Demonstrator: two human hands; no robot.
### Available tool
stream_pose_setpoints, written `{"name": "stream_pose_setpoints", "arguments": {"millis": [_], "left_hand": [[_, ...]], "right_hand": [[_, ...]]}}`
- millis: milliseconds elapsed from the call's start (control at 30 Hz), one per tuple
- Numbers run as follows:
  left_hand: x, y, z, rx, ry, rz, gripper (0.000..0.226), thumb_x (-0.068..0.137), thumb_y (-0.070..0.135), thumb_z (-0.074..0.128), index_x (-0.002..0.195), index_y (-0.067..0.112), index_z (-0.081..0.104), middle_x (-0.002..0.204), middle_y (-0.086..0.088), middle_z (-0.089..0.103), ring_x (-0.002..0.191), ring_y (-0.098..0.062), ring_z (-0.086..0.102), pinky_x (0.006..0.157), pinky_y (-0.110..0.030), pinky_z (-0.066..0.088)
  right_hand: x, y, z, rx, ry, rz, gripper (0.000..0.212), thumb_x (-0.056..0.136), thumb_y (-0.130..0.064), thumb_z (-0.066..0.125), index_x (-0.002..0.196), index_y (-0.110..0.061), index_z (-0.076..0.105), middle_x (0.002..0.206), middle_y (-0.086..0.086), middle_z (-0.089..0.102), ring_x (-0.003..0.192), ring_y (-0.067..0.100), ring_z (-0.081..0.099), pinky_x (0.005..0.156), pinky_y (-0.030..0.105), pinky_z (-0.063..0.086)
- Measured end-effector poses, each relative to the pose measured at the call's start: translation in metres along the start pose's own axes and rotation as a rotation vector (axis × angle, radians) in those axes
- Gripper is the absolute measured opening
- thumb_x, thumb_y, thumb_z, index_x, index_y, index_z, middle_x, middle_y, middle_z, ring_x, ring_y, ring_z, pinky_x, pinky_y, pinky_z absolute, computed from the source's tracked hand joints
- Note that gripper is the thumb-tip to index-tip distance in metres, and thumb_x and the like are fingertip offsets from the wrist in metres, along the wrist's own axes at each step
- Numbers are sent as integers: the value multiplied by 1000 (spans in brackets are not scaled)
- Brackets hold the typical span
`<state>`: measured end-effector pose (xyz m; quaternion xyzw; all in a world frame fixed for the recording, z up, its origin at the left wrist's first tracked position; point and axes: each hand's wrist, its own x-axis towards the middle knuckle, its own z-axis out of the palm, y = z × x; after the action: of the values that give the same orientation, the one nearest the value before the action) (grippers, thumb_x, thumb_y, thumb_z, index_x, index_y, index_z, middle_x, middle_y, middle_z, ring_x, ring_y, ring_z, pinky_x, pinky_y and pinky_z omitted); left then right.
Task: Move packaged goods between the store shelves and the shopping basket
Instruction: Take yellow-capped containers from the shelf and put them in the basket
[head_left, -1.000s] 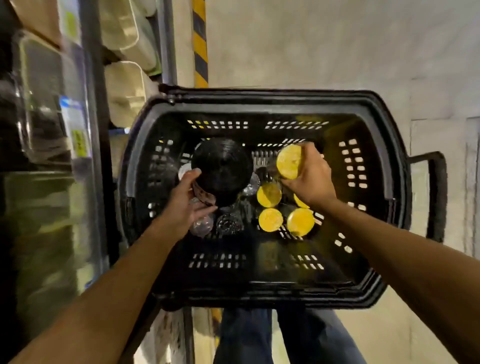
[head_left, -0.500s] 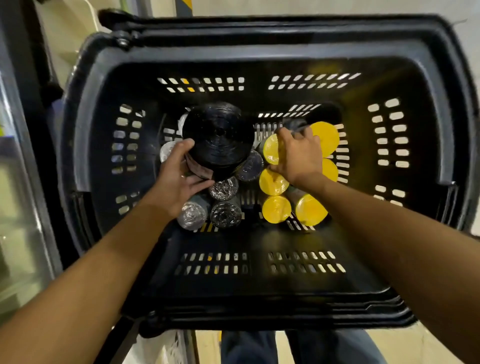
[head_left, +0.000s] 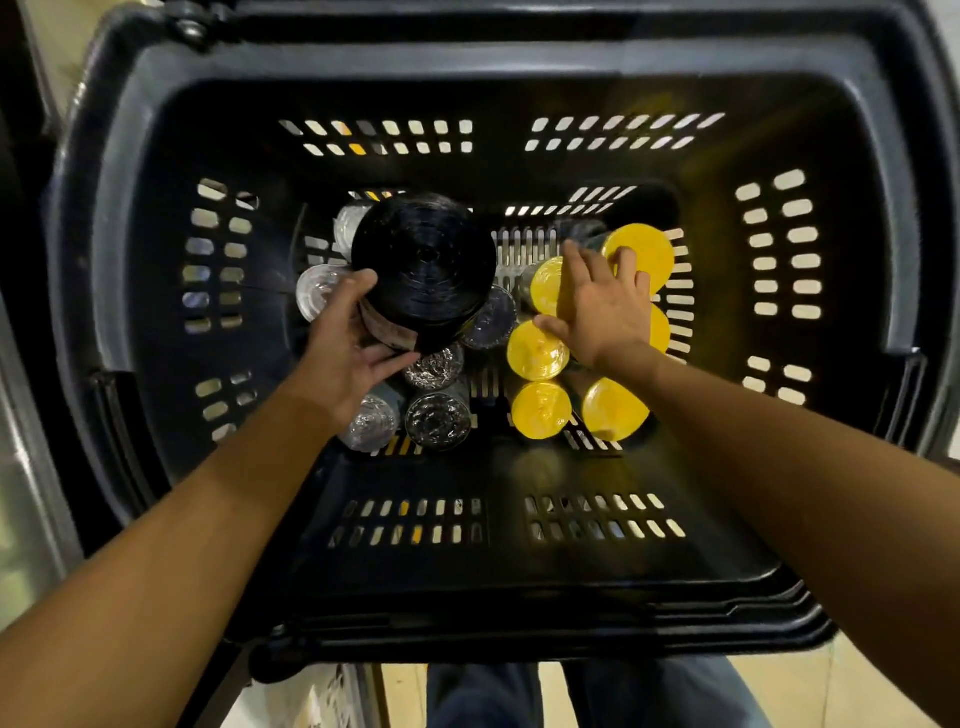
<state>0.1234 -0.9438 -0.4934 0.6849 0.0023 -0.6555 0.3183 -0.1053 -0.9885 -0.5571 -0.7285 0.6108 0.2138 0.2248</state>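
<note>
Two hands in the shopping basket: left hand grips a black bag roll, right hand lies flat on yellow rolls; best set down upright.

no lettering, brand, number or sign can be read anywhere in view. the pale label band wrapped round the large black roll of plastic film is too blurred and too small for any print on it to be made out.

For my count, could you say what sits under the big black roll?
Clear-wrapped silvery rolls peek out beneath the black roll; any directly under it are covered.
</note>
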Motion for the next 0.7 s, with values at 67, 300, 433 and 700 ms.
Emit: {"name": "stream_pose_setpoints", "arguments": {"millis": [67, 300, 433, 700], "left_hand": [[-3, 1, 1, 9, 9, -2, 40, 93, 39, 47, 129, 23, 42, 116, -2, 55, 103, -25, 61, 84, -38, 52], [-49, 18, 5, 27, 17, -18, 21, 94, 40, 47, 113, 30, 49, 129, -5, 52, 104, -24, 62, 88, -38, 51], [-99, 34, 8, -33, 115, -70, 44, 91, 39, 52, 130, 22, 44, 139, -10, 47, 109, -30, 58, 86, -42, 51], [-235, 76, 22, -138, 125, -30, 38, 93, 37, 51, 126, 17, 51, 128, -12, 56, 97, -29, 61, 77, -39, 52]], "right_hand": [[-5, -2, -1, 69, 18, 2, 84, 87, -53, 54, 150, -16, 12, 151, 7, 27, 136, 33, 20, 105, 42, 29], [-43, -4, -48, 284, 58, -19, 60, 95, -40, 47, 145, -11, 28, 144, 11, 38, 131, 27, 34, 105, 37, 32], [-85, -10, -102, 388, 19, -36, 52, 96, -38, 45, 141, -12, 35, 136, 10, 46, 125, 27, 42, 99, 37, 37], [-179, -25, -233, 462, 1, -73, 49, 97, -39, 43, 139, -14, 38, 138, 9, 48, 125, 27, 45, 97, 34, 37]]}}
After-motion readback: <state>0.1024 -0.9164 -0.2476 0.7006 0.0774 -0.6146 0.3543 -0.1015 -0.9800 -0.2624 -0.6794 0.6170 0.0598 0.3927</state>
